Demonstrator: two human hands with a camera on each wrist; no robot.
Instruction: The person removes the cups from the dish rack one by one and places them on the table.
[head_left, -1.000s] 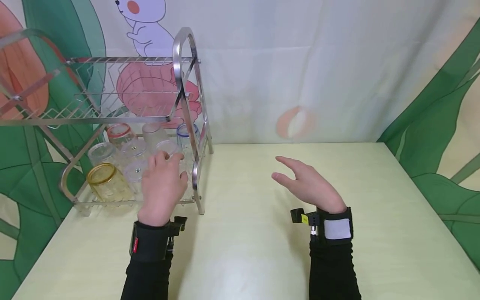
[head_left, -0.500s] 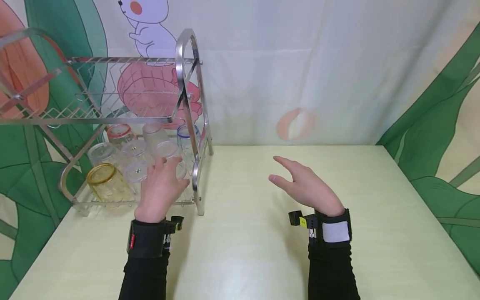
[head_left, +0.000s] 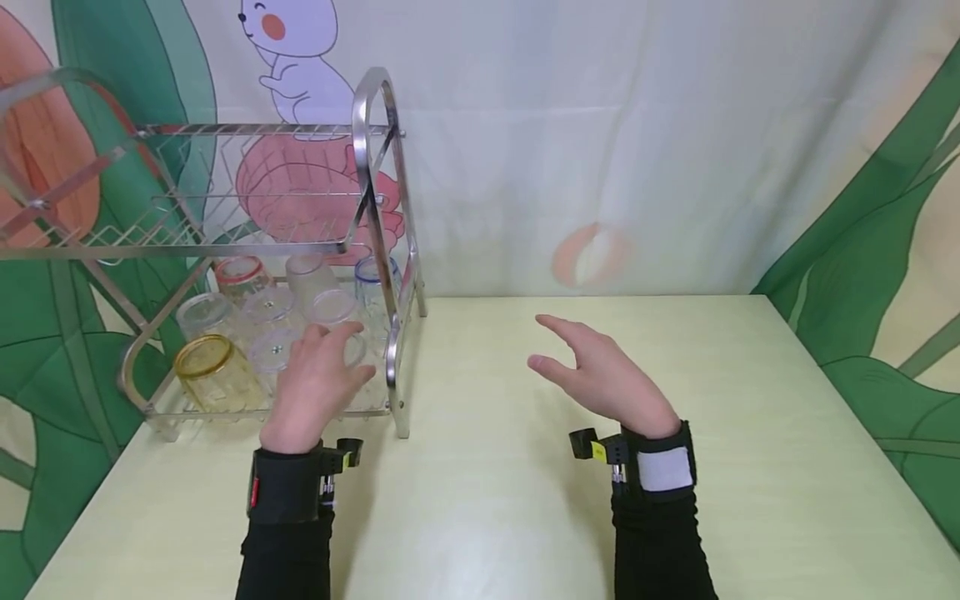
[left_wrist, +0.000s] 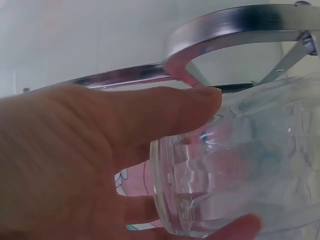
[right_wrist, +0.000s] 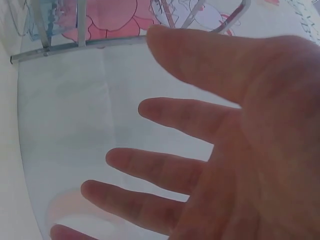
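Observation:
At the front right of the rack's lower shelf, the left hand [head_left: 311, 389] grips a clear glass [head_left: 355, 348]. The left wrist view has the thumb of this hand [left_wrist: 85, 145] along one side of the ribbed clear glass [left_wrist: 250, 165] and a fingertip on the other, near its closed end. Several upturned glasses stand beside it, among them a yellow glass [head_left: 217, 375], a red-rimmed glass [head_left: 242, 279] and a blue-rimmed glass [head_left: 372, 292]. The right hand [head_left: 611, 375] hovers over the table, fingers spread and holding nothing; its palm [right_wrist: 260, 145] shows in the right wrist view.
The two-tier metal rack [head_left: 285, 248] stands at the left of the pale table [head_left: 480, 500], its upper shelf just above the glasses. A light curtain [head_left: 675, 167] with printed figures hangs behind the table.
The left hand has shifted slightly left and back toward the person, uncovering more of the glasses. The right hand has drifted a little left. The head view has tilted slightly.

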